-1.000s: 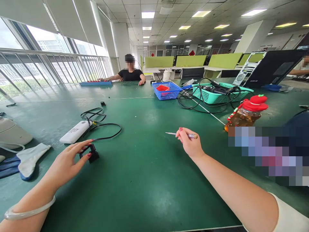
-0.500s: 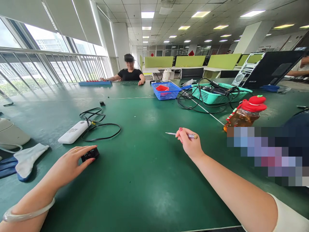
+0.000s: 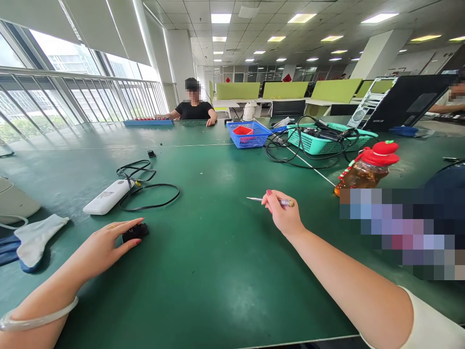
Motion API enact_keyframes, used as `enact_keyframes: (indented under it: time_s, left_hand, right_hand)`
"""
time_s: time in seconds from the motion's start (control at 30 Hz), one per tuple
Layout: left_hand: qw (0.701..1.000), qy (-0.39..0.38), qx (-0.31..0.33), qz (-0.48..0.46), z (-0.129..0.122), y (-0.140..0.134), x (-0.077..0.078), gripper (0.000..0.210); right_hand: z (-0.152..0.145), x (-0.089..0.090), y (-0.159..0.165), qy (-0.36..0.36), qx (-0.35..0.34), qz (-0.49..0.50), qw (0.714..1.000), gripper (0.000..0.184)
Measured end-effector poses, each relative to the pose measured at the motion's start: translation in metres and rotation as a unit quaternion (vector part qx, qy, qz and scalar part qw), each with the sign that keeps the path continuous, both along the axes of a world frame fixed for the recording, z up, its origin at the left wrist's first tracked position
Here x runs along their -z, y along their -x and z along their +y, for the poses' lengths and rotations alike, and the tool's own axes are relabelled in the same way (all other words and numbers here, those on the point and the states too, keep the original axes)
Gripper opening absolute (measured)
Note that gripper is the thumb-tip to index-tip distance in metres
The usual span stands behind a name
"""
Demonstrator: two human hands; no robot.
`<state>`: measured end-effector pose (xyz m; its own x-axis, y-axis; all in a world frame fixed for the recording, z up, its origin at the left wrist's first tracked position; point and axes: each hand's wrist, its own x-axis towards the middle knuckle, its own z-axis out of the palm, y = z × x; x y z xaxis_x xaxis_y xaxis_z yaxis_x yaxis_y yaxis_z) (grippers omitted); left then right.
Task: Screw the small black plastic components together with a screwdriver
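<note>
On the left of the green tabletop (image 3: 203, 291), my left hand (image 3: 105, 247) has its thumb and fingers around a small black block (image 3: 135, 232), which rests on the table. The hand partly hides it. My right hand (image 3: 281, 211) pinches a small screwdriver (image 3: 286, 202) with a thin metal shaft and a clear handle. Its tip points left, a little above the table and well apart from the block.
A white power bank (image 3: 107, 198) with a black cable (image 3: 160, 185) lies beyond my left hand, gloves (image 3: 38, 240) further left. Blue (image 3: 250, 141) and green (image 3: 312, 144) baskets, loose cables and a red-capped bottle (image 3: 366, 169) stand right. A person (image 3: 194, 109) sits opposite by a blue tray (image 3: 148, 122).
The view has shifted slightly. The black block appears turned a little under my left hand. My right hand keeps its hold on the screwdriver. The far blue tray has slid right, towards the person opposite.
</note>
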<state>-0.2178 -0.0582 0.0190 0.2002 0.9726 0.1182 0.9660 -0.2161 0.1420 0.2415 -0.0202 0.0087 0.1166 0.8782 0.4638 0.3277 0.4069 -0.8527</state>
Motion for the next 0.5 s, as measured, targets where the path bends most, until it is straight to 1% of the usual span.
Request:
enact_keyframes:
  time_s: [0.17, 0.27, 0.33, 0.4, 0.5]
  left_hand:
    - [1.000, -0.024, 0.008, -0.013, -0.001, -0.007, -0.005, 0.055]
    - [0.999, -0.035, 0.035, -0.022, -0.006, -0.024, -0.014, 0.056]
    - [0.996, -0.027, 0.085, -0.025, -0.010, -0.047, -0.022, 0.052]
    - [0.987, -0.001, 0.158, -0.025, -0.012, -0.078, -0.031, 0.045]
    - [0.956, 0.037, 0.290, -0.035, -0.003, -0.136, -0.040, 0.038]
  right_hand:
    - [-0.001, -0.002, 0.001, -0.012, -0.004, -0.015, 1.000, 0.052]
    - [-0.003, -0.004, 0.002, -0.024, -0.007, -0.033, 0.999, 0.051]
    - [-0.005, -0.005, 0.003, -0.029, -0.016, -0.046, 0.998, 0.050]
    - [-0.006, -0.006, 0.003, -0.033, -0.025, -0.055, 0.998, 0.048]
    - [-0.006, -0.006, 0.004, -0.034, -0.034, -0.069, 0.996, 0.047]
